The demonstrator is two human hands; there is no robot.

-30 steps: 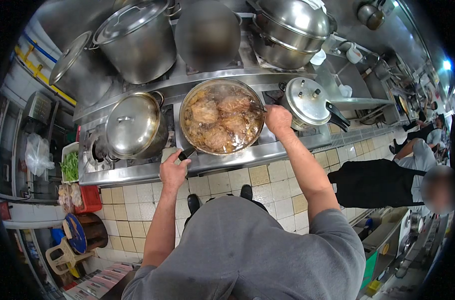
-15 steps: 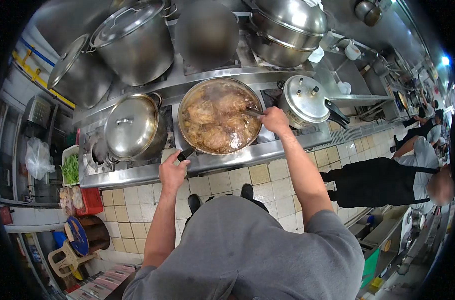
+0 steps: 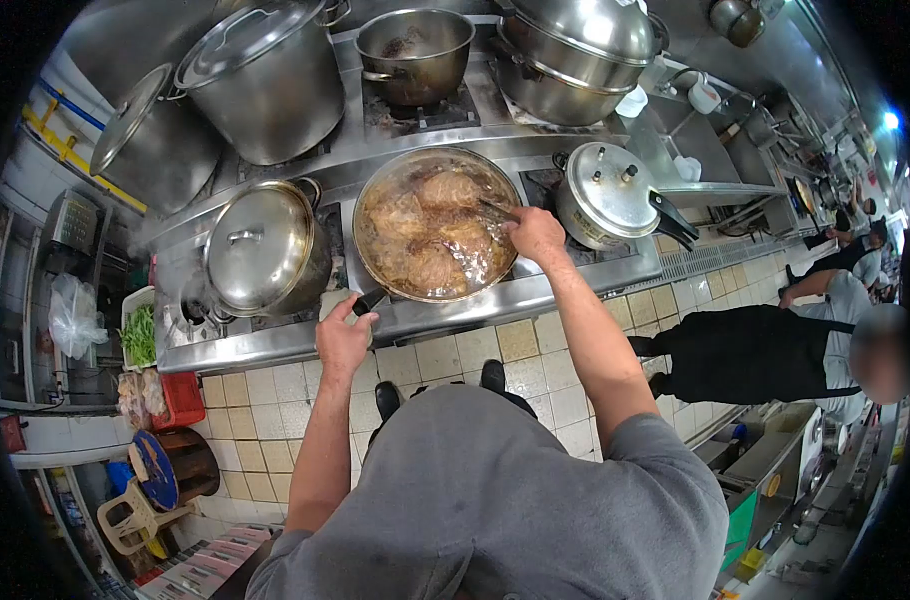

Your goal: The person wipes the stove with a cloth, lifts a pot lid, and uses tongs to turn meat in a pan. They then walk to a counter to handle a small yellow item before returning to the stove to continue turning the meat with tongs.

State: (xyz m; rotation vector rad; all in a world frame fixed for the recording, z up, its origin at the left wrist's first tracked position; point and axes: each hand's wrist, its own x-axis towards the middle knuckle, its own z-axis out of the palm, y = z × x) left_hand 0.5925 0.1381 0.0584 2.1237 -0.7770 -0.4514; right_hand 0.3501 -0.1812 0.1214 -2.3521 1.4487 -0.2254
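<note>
A wide round pan (image 3: 359,250) stands on the front of the stove, holding large browned meat pieces (image 3: 445,190) in bubbling brown liquid. My left hand (image 3: 343,340) is closed around the pan's black handle (image 3: 369,301), with a pale cloth (image 3: 332,303) partly showing beside the fingers. At the pan's right rim, my right hand (image 3: 537,237) grips what look like metal tongs (image 3: 497,211). Their far ends reach into the liquid by the meat, where the tips are hard to make out.
A lidded pot (image 3: 259,248) sits left of the pan and a pressure cooker (image 3: 607,190) right of it. Behind are a tall stockpot (image 3: 270,95), an uncovered pot (image 3: 415,65) and a stacked steamer (image 3: 565,80). A person in a black apron (image 3: 745,355) stands at right.
My right hand and the tongs have shifted slightly left, farther over the pan. The meat pieces have moved about in the liquid. My left hand stays on the handle.
</note>
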